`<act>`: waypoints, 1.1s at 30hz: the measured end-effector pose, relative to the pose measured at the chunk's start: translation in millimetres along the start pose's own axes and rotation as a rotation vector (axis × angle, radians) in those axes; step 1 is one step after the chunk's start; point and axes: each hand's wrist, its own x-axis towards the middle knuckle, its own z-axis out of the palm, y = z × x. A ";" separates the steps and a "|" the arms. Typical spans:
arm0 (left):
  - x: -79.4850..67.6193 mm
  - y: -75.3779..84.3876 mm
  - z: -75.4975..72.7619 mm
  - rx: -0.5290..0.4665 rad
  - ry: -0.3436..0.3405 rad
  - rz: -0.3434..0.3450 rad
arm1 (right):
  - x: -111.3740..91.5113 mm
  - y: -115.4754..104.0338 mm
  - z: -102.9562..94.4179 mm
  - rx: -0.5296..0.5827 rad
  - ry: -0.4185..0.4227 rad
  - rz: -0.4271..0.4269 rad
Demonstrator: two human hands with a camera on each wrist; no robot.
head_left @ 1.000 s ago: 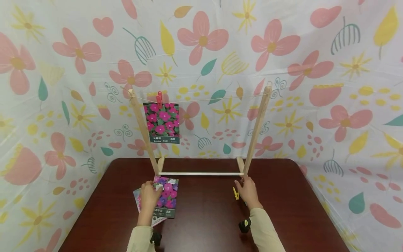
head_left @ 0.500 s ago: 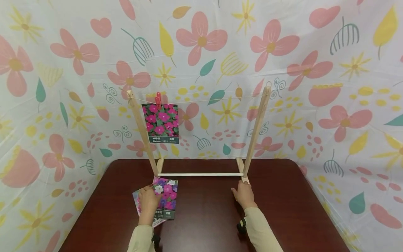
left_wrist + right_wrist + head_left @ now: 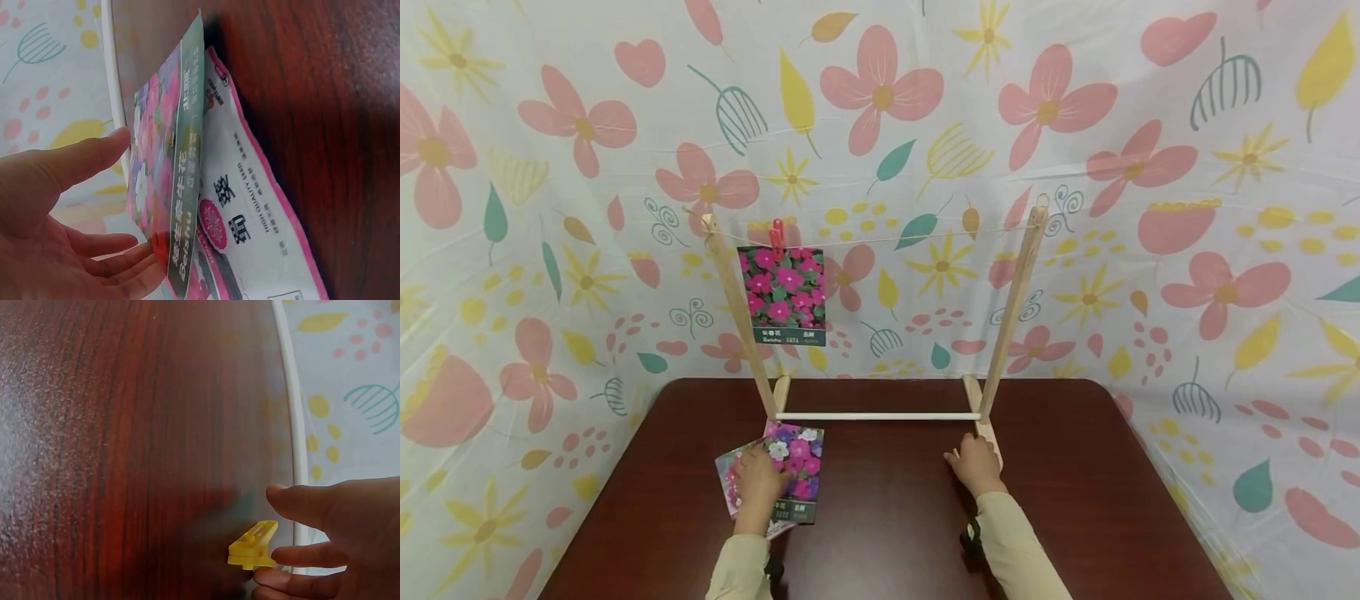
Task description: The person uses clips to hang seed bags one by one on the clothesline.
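My left hand (image 3: 758,482) lies over a small pile of flower seed packets at the left of the table. Its fingertips touch the top seed packet (image 3: 164,156), printed with pink, purple and white flowers; thumb and fingers are apart. Beneath it, a white, pink-edged seed packet (image 3: 253,206) sticks out. My right hand (image 3: 976,464) is by the rack's right foot. In the right wrist view a yellow clothespin (image 3: 252,545) lies on the table against its fingertips, with the thumb held away from it. The hand hides most of the clothespin in the head view.
A wooden rack with a right post (image 3: 1015,308) and a white crossbar (image 3: 877,416) stands at the back of the dark table (image 3: 880,500). A red clothespin (image 3: 777,237) holds a seed packet (image 3: 784,292) on its string. Flowered cloth (image 3: 1112,208) hangs behind.
My right hand has moved slightly left and nearer, covering the yellow clothespin in the head view. My left hand has slid a little down over the packets, its fingers spreading.
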 end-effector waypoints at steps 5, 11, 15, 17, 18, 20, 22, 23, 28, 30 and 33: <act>0.9 -2.1 4.9 -0.009 -0.031 -0.004 | 0.8 -0.9 2.2 -0.048 0.004 -0.021; 2.5 -4.3 10.7 -0.003 -0.012 -0.005 | 2.3 -5.0 2.9 -0.083 0.036 -0.012; 3.1 -6.3 12.8 0.004 -0.003 -0.009 | 3.1 -7.6 3.4 -0.119 0.037 -0.007; 3.5 -7.4 12.8 0.004 -0.007 -0.015 | 4.0 -8.1 3.7 -0.129 0.038 -0.008; 3.9 -8.1 12.7 0.005 -0.010 -0.015 | 4.2 -8.4 3.7 -0.133 0.040 -0.012; 4.8 -9.1 11.8 0.005 -0.013 -0.017 | 4.9 -8.3 3.7 -0.135 0.041 -0.016; 5.8 -10.1 10.4 0.022 -0.007 -0.001 | 5.9 -8.1 3.5 -0.131 0.035 -0.014; 6.2 -10.5 9.5 0.026 0.004 0.014 | 6.3 -8.0 3.6 -0.128 0.029 -0.010; 8.0 -13.3 4.2 0.031 0.050 0.107 | 8.6 -7.4 3.0 -0.110 0.002 0.008; 8.5 -14.4 2.0 -0.003 0.029 0.105 | 8.9 -7.2 2.5 -0.106 -0.008 0.010; 8.8 -16.1 -0.3 -0.044 -0.009 0.072 | 9.0 -6.4 1.4 -0.101 -0.023 0.007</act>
